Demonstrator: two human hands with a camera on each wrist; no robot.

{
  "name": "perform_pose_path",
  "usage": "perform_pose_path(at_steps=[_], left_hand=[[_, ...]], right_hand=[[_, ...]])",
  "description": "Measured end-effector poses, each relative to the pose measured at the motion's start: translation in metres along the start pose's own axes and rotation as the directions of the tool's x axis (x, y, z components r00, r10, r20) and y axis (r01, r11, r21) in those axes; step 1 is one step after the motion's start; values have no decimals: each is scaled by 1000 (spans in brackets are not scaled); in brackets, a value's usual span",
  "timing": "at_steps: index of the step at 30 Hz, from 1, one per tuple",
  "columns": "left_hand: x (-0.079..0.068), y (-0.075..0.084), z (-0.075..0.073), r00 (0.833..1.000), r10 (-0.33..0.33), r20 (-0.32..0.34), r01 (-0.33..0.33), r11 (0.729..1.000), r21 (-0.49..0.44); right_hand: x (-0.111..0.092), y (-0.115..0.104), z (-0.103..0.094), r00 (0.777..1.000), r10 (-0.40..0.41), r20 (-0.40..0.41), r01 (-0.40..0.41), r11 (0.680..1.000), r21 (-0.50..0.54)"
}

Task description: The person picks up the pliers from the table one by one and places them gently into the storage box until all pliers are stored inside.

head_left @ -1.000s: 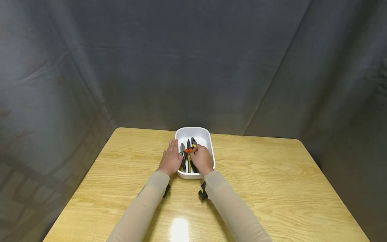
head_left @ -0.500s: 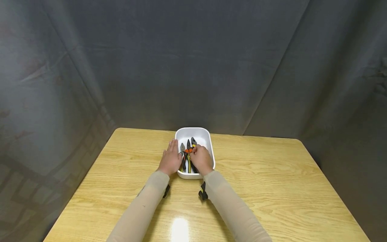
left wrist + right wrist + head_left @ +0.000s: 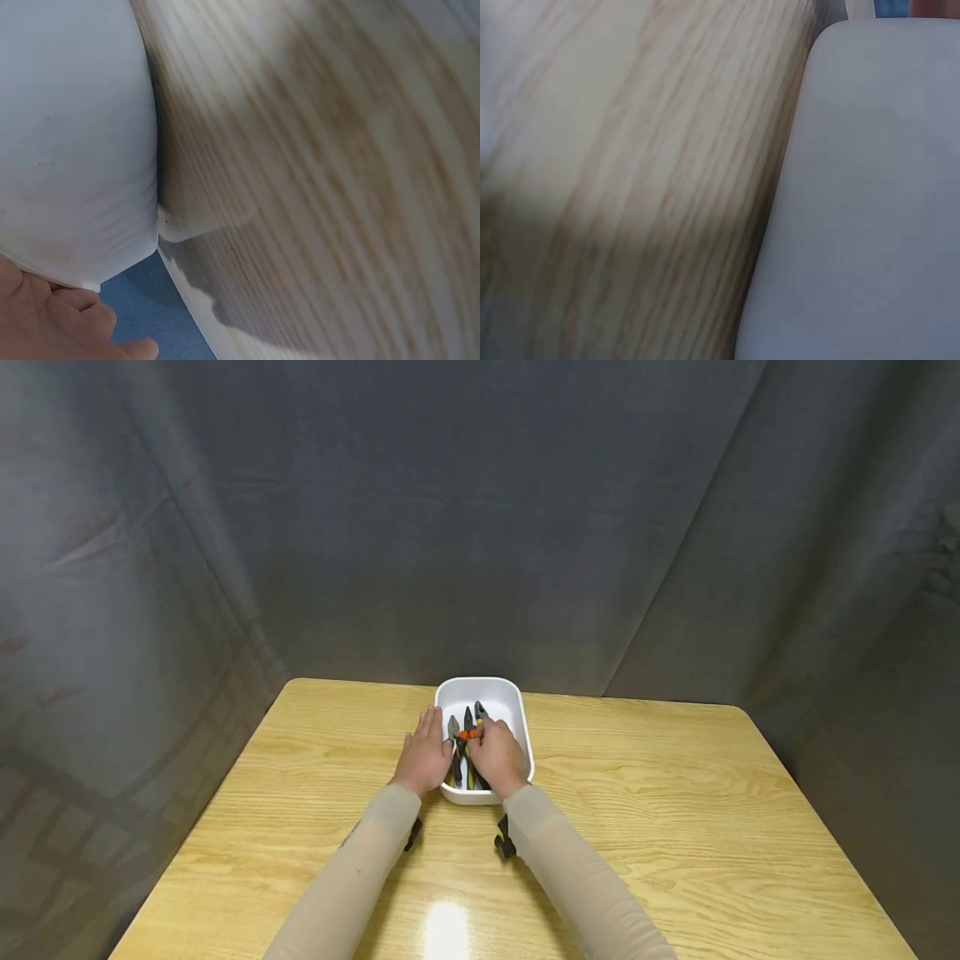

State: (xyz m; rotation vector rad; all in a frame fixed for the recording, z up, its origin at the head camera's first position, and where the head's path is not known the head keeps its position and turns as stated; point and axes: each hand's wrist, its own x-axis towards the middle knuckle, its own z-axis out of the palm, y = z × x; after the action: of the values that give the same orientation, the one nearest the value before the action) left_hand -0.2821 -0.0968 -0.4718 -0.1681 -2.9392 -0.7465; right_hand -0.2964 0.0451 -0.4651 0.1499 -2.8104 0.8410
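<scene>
In the head view several pliers lie side by side, heads toward the back, in a white tray [image 3: 517,710]. One on the left [image 3: 453,727] has a grey head; the middle one, needle-nose pliers [image 3: 468,718], is slim and dark with orange near its joint. A third pair [image 3: 481,710] shows its head past my right hand [image 3: 498,756], which covers its handles. My right fingertips are curled down at the pliers' handles; which pair they pinch I cannot tell. My left hand [image 3: 423,752] rests along the tray's left rim, fingers pointing forward. The left wrist view shows its fingers [image 3: 82,319] at the rim.
The tray stands at the back edge of a wooden table [image 3: 660,810], in front of a dark grey curtain [image 3: 450,527]. Wood surface extends to both sides. Black straps [image 3: 506,837] show under the sleeves at the wrists.
My right hand has shifted slightly to the left over the pliers, covering a bit more of the handles. The left hand and the tray stay in place.
</scene>
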Motion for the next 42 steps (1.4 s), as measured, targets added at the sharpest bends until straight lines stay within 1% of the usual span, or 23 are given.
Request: perform_pose_path(at_steps=[4, 9, 12, 17, 20, 25, 30, 33, 36, 39, 42], left_hand=[[2, -1, 0, 1000, -9, 4, 9, 1000, 6], [2, 0, 1, 1000, -18, 1, 18, 1000, 8], [2, 0, 0, 1000, -14, 2, 14, 1000, 9], [3, 1, 0, 1000, -13, 8, 12, 1000, 16], [3, 2, 0, 1000, -12, 10, 11, 1000, 16], [4, 3, 2, 1000, -10, 27, 9, 1000, 25], [6, 3, 4, 999, -19, 39, 17, 999, 50], [9, 3, 4, 999, -21, 33, 19, 997, 72], [8, 3, 3, 1000, -18, 17, 16, 993, 116], [6, 2, 0, 1000, -4, -3, 4, 987, 159], [3, 2, -3, 999, 27, -29, -21, 982, 188]], right_hand=[[1, 0, 0, 999, -19, -39, 19, 1000, 6], [0, 1, -1, 990, -58, -129, 63, 997, 39], [-2, 2, -2, 978, -101, -182, 108, 994, 30], [-4, 3, -4, 948, -213, -236, 211, 977, -33], [-6, 4, -6, 944, -231, -234, 228, 973, -42], [-9, 13, -14, 955, -202, -216, 207, 978, -1], [-3, 29, -27, 961, -192, -199, 196, 981, 0], [5, 42, -38, 964, -190, -185, 191, 981, -13], [13, 58, -46, 968, -186, -169, 186, 982, -14], [20, 79, -52, 977, -159, -142, 157, 987, -24], [24, 102, -60, 987, -125, -105, 119, 991, -58]])
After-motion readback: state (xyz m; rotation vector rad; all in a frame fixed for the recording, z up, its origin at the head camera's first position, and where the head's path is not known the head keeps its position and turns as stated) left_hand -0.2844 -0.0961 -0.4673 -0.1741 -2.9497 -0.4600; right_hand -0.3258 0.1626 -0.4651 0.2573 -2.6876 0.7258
